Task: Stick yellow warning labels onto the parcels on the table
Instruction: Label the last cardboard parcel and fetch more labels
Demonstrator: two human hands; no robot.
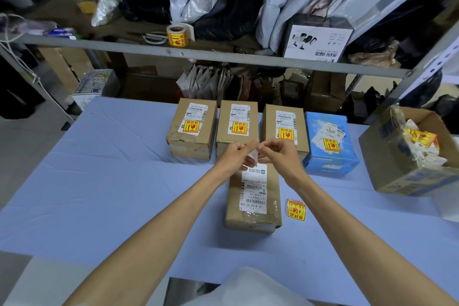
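label piece (251, 157), face hidden, pinched between left hand (233, 155) and right hand (279, 154), hiding far edge of the centre parcel (253, 202).

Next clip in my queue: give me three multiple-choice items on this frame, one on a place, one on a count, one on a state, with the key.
1. Relative to the near parcel, where do the loose yellow labels lie?
A) to its left
B) to its right, on the table
C) on top of it

2. How many parcels in the back row bear a yellow label?
A) two
B) four
C) six

3. What are the hands doing?
A) resting flat on the table
B) both clenched and empty
C) pinching a white slip between them

Key:
1 B, the labels lie on the blue cloth by its right side.
2 B, three brown ones and the blue parcel each carry one.
3 C, the left hand and the right hand both pinch the slip above the near parcel.
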